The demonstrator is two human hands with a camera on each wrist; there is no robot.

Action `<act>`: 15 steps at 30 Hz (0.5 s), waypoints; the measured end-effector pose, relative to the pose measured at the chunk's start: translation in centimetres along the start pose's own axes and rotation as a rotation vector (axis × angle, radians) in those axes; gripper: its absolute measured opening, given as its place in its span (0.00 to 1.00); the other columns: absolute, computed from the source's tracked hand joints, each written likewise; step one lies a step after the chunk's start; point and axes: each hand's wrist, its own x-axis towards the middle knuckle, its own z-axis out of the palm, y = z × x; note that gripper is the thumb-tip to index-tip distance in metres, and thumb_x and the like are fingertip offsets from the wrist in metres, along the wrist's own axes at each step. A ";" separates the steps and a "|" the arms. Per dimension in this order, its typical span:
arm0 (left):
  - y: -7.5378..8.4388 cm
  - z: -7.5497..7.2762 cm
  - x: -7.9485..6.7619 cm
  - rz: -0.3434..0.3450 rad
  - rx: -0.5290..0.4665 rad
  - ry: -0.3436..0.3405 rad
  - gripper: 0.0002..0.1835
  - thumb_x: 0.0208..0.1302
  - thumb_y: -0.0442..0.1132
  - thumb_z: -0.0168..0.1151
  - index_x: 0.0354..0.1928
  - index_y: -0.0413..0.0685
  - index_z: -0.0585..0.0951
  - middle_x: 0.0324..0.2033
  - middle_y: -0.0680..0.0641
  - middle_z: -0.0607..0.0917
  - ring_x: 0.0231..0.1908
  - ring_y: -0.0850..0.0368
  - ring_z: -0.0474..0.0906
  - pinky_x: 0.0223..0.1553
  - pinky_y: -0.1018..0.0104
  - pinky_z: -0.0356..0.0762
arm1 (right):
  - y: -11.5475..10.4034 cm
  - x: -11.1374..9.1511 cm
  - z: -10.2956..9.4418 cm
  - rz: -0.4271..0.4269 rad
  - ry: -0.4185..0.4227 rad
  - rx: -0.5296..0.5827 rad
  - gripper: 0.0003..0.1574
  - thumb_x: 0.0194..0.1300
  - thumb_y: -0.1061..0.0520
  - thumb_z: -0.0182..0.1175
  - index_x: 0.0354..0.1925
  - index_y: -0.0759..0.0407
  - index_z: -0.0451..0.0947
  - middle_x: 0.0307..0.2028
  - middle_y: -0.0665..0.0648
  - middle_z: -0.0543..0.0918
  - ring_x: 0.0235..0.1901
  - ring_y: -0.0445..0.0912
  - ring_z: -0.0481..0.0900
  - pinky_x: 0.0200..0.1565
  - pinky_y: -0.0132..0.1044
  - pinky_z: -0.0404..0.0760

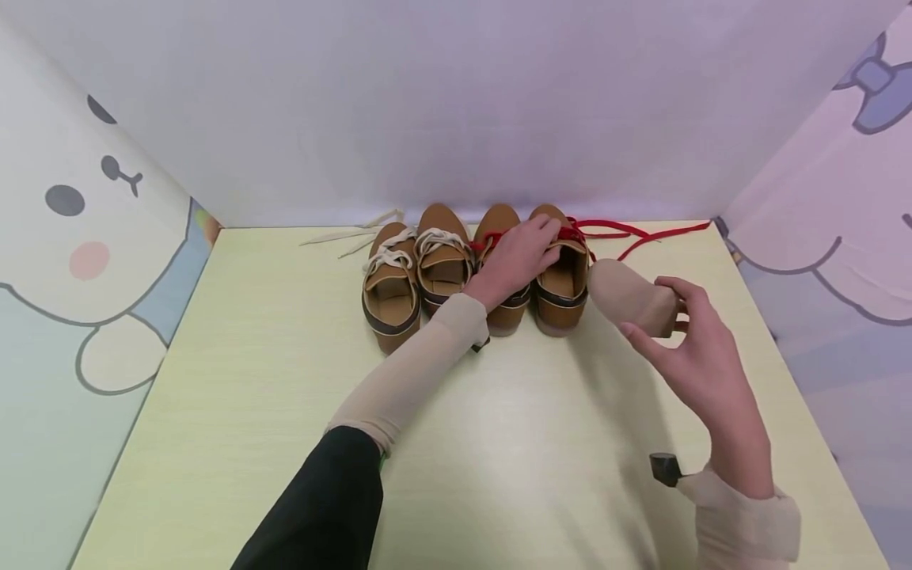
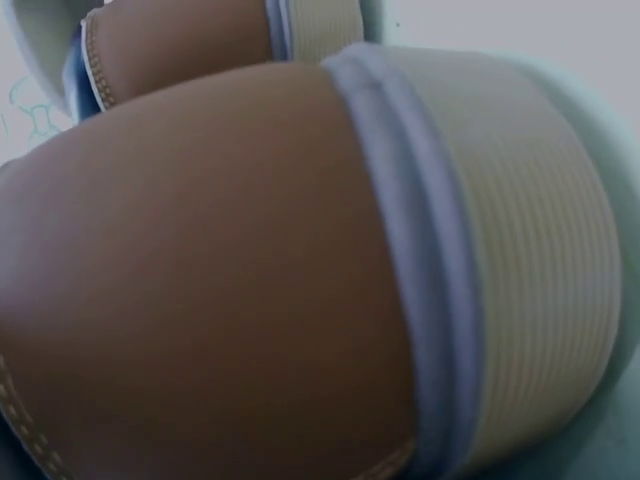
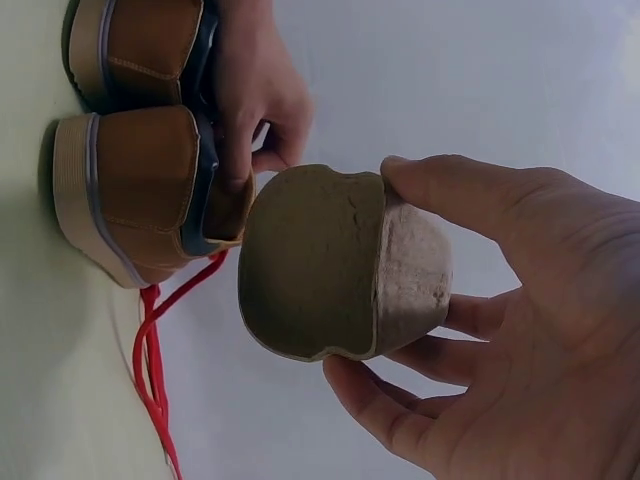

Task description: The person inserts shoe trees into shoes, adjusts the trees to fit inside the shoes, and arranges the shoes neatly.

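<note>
Two brown shoes with red laces stand side by side: the right-hand shoe (image 1: 561, 310) and its mate (image 1: 504, 318). My left hand (image 1: 518, 260) reaches across the mate and pinches the tongue of the right-hand shoe near its laces. In my right hand (image 1: 705, 352) is a hollow, grey-brown moulded pulp shoe insert (image 1: 627, 294), gripped between thumb and fingers, raised just right of that shoe. The right wrist view shows the insert's open end (image 3: 310, 265) and the left fingers at the shoe opening. Close up, the left wrist view has a brown heel (image 2: 220, 270) with a ribbed sole.
Two brown shoes with white laces, the outer shoe (image 1: 392, 305) and inner shoe (image 1: 443, 269), stand to the left. Loose red laces (image 1: 651, 236) trail right along the back edge of the pale table (image 1: 271, 412). A plain wall (image 1: 456, 103) rises behind.
</note>
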 end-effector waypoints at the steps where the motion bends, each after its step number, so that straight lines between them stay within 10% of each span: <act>1: 0.0 0.0 0.0 0.002 0.002 0.006 0.10 0.81 0.45 0.53 0.49 0.47 0.75 0.44 0.49 0.78 0.36 0.56 0.71 0.38 0.69 0.71 | -0.2 -0.1 0.0 -0.004 0.000 0.004 0.50 0.67 0.45 0.71 0.78 0.53 0.58 0.63 0.66 0.75 0.53 0.63 0.79 0.40 0.26 0.72; 15: 0.1 0.0 -0.1 -0.013 -0.015 0.025 0.12 0.81 0.47 0.54 0.47 0.44 0.73 0.42 0.48 0.77 0.35 0.56 0.70 0.38 0.69 0.70 | -1.5 0.9 1.5 -0.082 -0.039 0.017 0.50 0.66 0.46 0.73 0.77 0.55 0.61 0.63 0.65 0.76 0.52 0.61 0.79 0.48 0.34 0.72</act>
